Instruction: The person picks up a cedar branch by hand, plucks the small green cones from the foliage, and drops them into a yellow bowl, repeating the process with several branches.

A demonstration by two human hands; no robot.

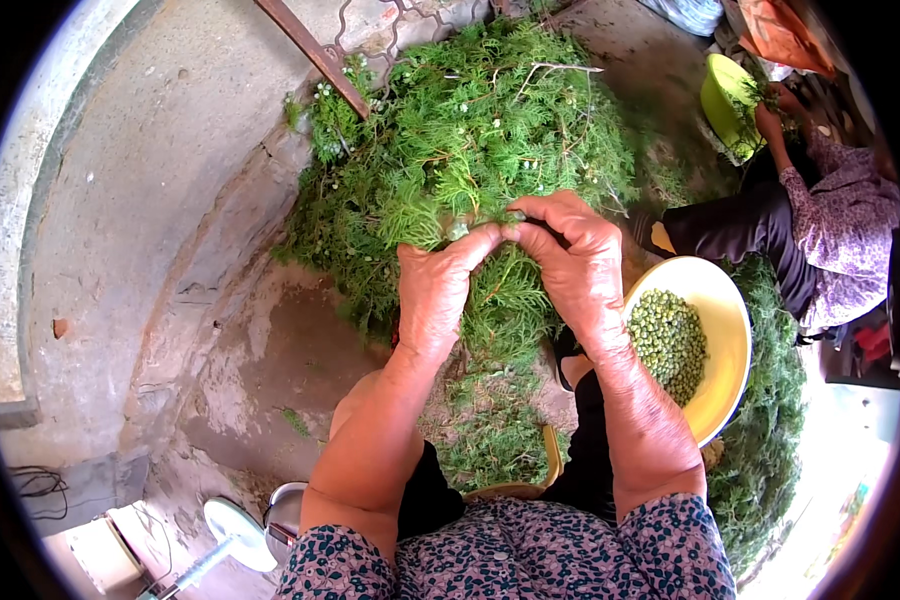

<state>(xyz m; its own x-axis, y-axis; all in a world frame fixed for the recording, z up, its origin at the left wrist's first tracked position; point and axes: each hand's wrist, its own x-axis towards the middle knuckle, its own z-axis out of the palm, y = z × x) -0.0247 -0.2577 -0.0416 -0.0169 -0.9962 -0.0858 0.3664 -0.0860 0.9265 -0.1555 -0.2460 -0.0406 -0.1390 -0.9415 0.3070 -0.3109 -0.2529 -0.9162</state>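
My left hand (436, 290) is closed, thumb and fingers pinching a green conifer sprig (458, 185). A pale green cone shows beside its fingertips. Against it, tip to tip, my right hand (576, 255) is closed in a pinch on what looks like a small green cone (515, 215), partly hidden by the fingers. Both hands are above the front of a large heap of cut conifer branches (490, 110). Just right of my right forearm, a yellow basin (727, 320) holds many small round green cones (665, 340).
On the right, another person (835, 215) sits holding a green sprig over a lime-green basin (720, 105). More branches (770, 400) lie beyond the yellow basin. A concrete wall (170, 200) curves along the left. A white fan (238, 535) stands at lower left, and a metal bar (315, 55) leans behind the heap.
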